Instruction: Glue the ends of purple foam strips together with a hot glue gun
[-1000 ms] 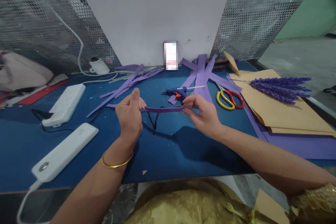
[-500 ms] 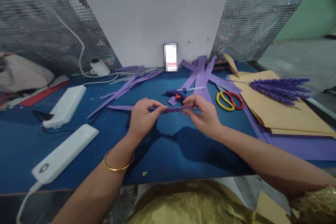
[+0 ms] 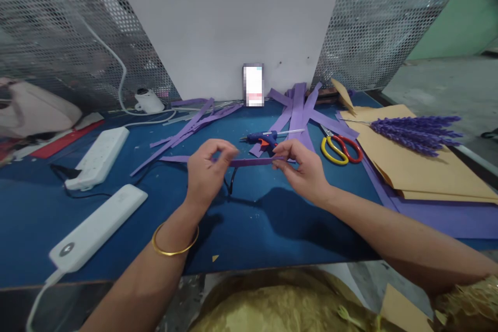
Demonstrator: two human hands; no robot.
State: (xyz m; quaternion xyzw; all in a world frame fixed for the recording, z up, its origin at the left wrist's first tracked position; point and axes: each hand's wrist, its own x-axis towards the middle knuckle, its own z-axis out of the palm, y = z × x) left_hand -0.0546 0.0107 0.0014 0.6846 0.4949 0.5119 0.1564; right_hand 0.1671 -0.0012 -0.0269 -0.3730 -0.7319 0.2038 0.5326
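A long narrow purple strip [image 3: 252,162] stretches sideways between my hands, above the blue table. My right hand [image 3: 301,168] pinches it near its right part between thumb and fingertips. My left hand [image 3: 208,174] is curled round the strip farther left, its thumb slightly blurred; the strip's tail [image 3: 175,159] sticks out to the left behind it. Just beyond the strip lies a blue glue gun [image 3: 262,138] with an orange trigger and a clear glue stick in its back. Part of the strip is hidden by my left hand.
Purple strips lie at back left [image 3: 194,124] and back right [image 3: 298,109]. Scissors [image 3: 334,150], brown paper [image 3: 428,176] and lavender stems [image 3: 416,132] are at right. A phone [image 3: 253,84] leans on the board. White power strips [image 3: 99,228] with cables are at left.
My left hand has slid left along the strip, its thumb lifting a little, so more of the strip shows between the hands. My right hand has barely moved.
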